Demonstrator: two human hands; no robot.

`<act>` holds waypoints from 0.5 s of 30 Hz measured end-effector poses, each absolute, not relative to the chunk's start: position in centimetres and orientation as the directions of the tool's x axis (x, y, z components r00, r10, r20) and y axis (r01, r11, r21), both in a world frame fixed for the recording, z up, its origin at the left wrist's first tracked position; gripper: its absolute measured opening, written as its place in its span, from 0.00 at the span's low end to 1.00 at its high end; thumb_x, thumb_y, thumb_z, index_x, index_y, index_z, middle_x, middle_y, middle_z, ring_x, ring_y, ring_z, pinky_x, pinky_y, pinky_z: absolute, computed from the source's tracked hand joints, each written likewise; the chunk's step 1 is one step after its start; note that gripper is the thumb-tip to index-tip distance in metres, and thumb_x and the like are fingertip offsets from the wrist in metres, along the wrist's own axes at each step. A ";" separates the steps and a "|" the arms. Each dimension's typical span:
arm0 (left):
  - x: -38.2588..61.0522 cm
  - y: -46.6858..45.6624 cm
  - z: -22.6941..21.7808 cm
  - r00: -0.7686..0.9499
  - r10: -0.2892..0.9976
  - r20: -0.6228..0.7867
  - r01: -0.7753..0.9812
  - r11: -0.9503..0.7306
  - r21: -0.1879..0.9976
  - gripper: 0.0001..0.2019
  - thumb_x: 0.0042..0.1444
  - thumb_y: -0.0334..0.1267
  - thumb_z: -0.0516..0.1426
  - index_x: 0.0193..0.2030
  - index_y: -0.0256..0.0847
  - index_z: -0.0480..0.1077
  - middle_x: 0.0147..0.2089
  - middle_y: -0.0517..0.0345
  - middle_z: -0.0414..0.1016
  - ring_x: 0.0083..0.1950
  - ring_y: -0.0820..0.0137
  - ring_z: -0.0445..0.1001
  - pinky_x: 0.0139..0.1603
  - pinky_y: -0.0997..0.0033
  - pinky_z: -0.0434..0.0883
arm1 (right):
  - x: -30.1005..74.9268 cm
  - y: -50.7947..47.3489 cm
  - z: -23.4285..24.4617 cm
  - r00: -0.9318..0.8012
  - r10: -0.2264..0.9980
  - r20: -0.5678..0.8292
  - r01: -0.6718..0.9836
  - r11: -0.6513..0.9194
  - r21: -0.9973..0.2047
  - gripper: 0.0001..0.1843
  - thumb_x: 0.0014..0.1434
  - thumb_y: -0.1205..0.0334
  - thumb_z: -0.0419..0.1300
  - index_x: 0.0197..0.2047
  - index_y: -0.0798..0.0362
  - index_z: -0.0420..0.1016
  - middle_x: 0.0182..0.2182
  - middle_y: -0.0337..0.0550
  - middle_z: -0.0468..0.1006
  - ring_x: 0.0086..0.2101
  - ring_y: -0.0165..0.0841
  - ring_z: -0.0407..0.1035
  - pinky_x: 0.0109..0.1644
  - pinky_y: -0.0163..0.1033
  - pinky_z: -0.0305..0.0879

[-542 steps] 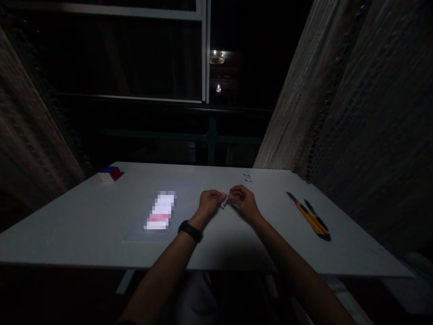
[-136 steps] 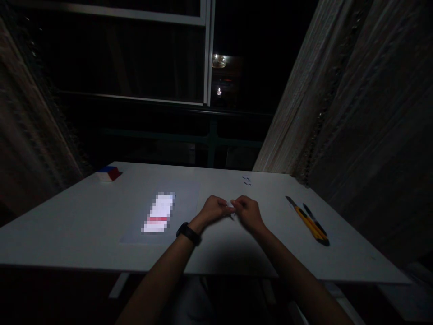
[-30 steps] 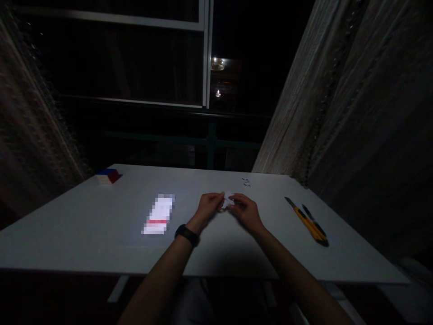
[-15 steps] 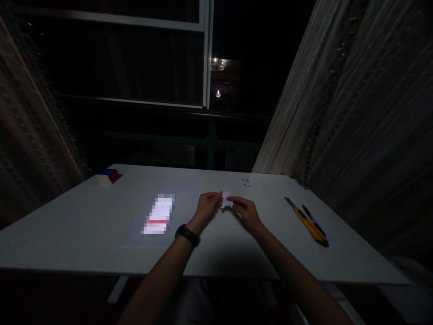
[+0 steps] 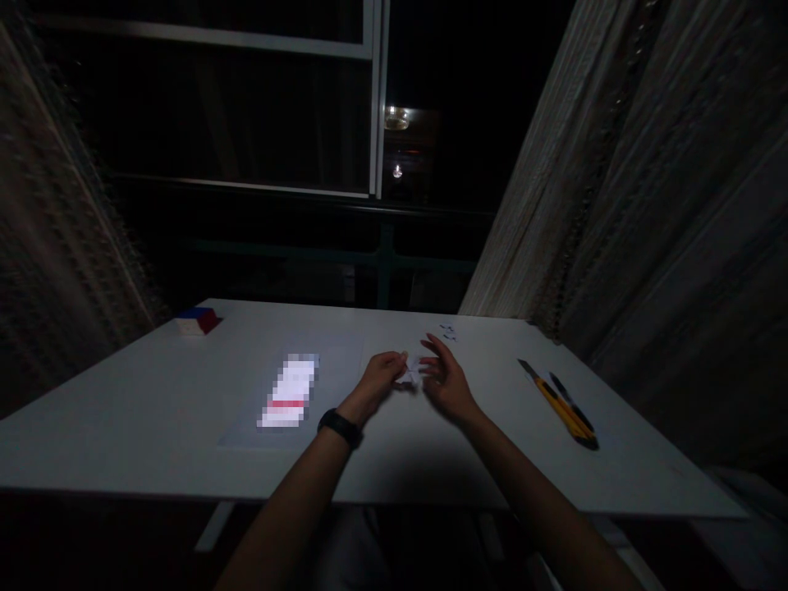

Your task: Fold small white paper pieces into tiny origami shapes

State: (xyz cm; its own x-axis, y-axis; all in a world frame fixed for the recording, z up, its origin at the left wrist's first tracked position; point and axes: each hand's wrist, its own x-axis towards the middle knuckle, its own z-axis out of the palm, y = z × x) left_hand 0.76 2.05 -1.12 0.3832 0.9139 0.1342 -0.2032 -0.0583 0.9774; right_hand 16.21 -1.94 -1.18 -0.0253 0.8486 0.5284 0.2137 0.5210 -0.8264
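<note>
Between my hands, above the white table [image 5: 166,410], is a small piece of white paper [image 5: 410,371], with a fold or dark line on it. My left hand [image 5: 378,382], with a dark band on the wrist, pinches the paper's left side between thumb and fingers. My right hand [image 5: 448,382] is just to the right of the paper, its fingers spread and apart. Whether a fingertip still brushes the paper's right edge I cannot tell. Dim light hides the finer folds.
A bright, pixelated phone screen [image 5: 289,390] lies left of my hands. At the far left sits a coloured cube [image 5: 197,320]. To the right are a yellow box cutter [image 5: 563,410] and a dark pen [image 5: 570,396]. Small dark-marked pieces [image 5: 449,332] lie near the back edge.
My right hand has let go of the paper's right side, its fingers lifting and spreading. My left hand keeps its pinch, and the paper has tilted slightly.
</note>
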 end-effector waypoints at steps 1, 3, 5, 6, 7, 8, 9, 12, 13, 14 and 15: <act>0.8 2.0 -1.2 0.423 0.897 0.125 -0.223 -0.030 0.974 0.21 0.45 0.54 0.57 0.26 0.34 0.66 0.21 0.61 0.63 0.22 0.78 0.60 0.23 0.77 0.57 | 16.3 -2.0 -1.1 -0.060 0.855 0.514 0.204 0.515 -0.833 0.37 0.44 0.69 0.60 0.58 0.45 0.57 0.56 0.49 0.63 0.44 0.35 0.68 0.45 0.42 0.67; 0.7 1.8 -1.3 0.487 0.868 0.100 -0.251 0.030 0.967 0.19 0.45 0.52 0.58 0.29 0.34 0.67 0.24 0.60 0.65 0.24 0.77 0.63 0.24 0.77 0.59 | 16.5 -2.0 -1.1 -0.144 0.856 0.496 0.156 0.515 -0.843 0.31 0.43 0.64 0.65 0.53 0.47 0.66 0.54 0.48 0.65 0.47 0.38 0.66 0.48 0.45 0.66; 0.6 1.6 -1.3 0.528 0.847 0.066 -0.260 0.087 0.962 0.18 0.45 0.49 0.59 0.32 0.34 0.69 0.27 0.58 0.67 0.26 0.77 0.64 0.26 0.77 0.60 | 16.7 -1.9 -1.0 -0.212 0.846 0.490 0.091 0.516 -0.852 0.26 0.42 0.59 0.67 0.47 0.48 0.71 0.54 0.48 0.66 0.49 0.40 0.65 0.50 0.47 0.64; 0.5 1.5 -1.2 0.549 0.835 0.045 -0.255 0.116 0.960 0.17 0.45 0.48 0.60 0.33 0.34 0.69 0.28 0.57 0.68 0.26 0.77 0.65 0.26 0.77 0.60 | 16.8 -1.9 -1.0 -0.227 0.844 0.487 0.063 0.511 -0.857 0.24 0.41 0.58 0.67 0.45 0.48 0.73 0.54 0.48 0.66 0.49 0.41 0.65 0.50 0.48 0.64; 0.5 1.4 -1.1 0.573 0.819 0.020 -0.242 0.146 0.959 0.16 0.45 0.46 0.60 0.34 0.35 0.70 0.29 0.57 0.69 0.26 0.77 0.65 0.26 0.78 0.60 | 16.8 -1.9 -1.0 -0.233 0.847 0.478 0.043 0.500 -0.865 0.23 0.41 0.57 0.68 0.43 0.49 0.74 0.54 0.48 0.66 0.50 0.42 0.65 0.51 0.48 0.63; 0.4 1.3 -1.0 0.604 0.797 -0.005 -0.220 0.173 0.960 0.15 0.44 0.44 0.60 0.35 0.35 0.71 0.28 0.57 0.69 0.26 0.77 0.65 0.26 0.78 0.60 | 16.8 -1.9 -1.0 -0.230 0.854 0.466 0.030 0.485 -0.874 0.22 0.39 0.56 0.69 0.41 0.49 0.75 0.53 0.49 0.68 0.49 0.42 0.65 0.50 0.49 0.64; 0.4 1.2 -0.8 0.638 0.770 -0.029 -0.193 0.196 0.961 0.14 0.44 0.43 0.60 0.35 0.34 0.71 0.28 0.56 0.69 0.25 0.77 0.65 0.25 0.78 0.60 | 16.8 -1.9 -1.0 -0.224 0.864 0.451 0.020 0.466 -0.884 0.20 0.38 0.56 0.69 0.38 0.50 0.76 0.52 0.49 0.69 0.49 0.42 0.66 0.49 0.49 0.65; 0.4 0.9 -0.5 0.716 0.694 -0.077 -0.111 0.222 0.969 0.12 0.45 0.41 0.59 0.33 0.34 0.72 0.25 0.55 0.70 0.24 0.76 0.67 0.23 0.78 0.60 | 16.6 -2.1 -0.8 -0.219 0.897 0.384 -0.024 0.389 -0.921 0.14 0.37 0.56 0.70 0.29 0.52 0.78 0.49 0.49 0.71 0.43 0.42 0.70 0.40 0.46 0.70; 0.5 0.8 -0.3 0.727 0.681 -0.087 -0.094 0.225 0.970 0.12 0.45 0.41 0.59 0.32 0.33 0.72 0.26 0.54 0.70 0.25 0.75 0.68 0.23 0.78 0.60 | 16.5 -2.2 -0.7 -0.215 0.907 0.362 -0.044 0.361 -0.931 0.12 0.37 0.57 0.69 0.27 0.52 0.78 0.48 0.49 0.72 0.40 0.41 0.71 0.38 0.45 0.71; 0.5 0.7 -0.2 0.731 0.676 -0.095 -0.087 0.230 0.969 0.12 0.45 0.40 0.59 0.33 0.34 0.72 0.26 0.53 0.71 0.26 0.74 0.69 0.23 0.78 0.61 | 16.4 -2.3 -0.6 -0.208 0.916 0.344 -0.063 0.338 -0.939 0.12 0.37 0.57 0.69 0.26 0.53 0.77 0.47 0.49 0.73 0.38 0.40 0.72 0.36 0.44 0.71; 0.5 0.6 -0.2 0.729 0.677 -0.103 -0.086 0.240 0.967 0.12 0.44 0.39 0.59 0.34 0.34 0.72 0.28 0.52 0.72 0.27 0.73 0.70 0.24 0.78 0.62 | 16.3 -2.4 -0.5 -0.197 0.923 0.332 -0.079 0.322 -0.943 0.12 0.37 0.57 0.69 0.26 0.53 0.77 0.46 0.49 0.74 0.37 0.40 0.72 0.36 0.44 0.71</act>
State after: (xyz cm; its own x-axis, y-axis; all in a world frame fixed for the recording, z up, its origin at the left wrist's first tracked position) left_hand 0.55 0.60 -0.18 0.7292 0.6765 -0.1028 -0.0863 0.2399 0.9670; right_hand 16.33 -2.35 -0.48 -0.1970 0.9226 0.3317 -0.0788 0.3224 -0.9433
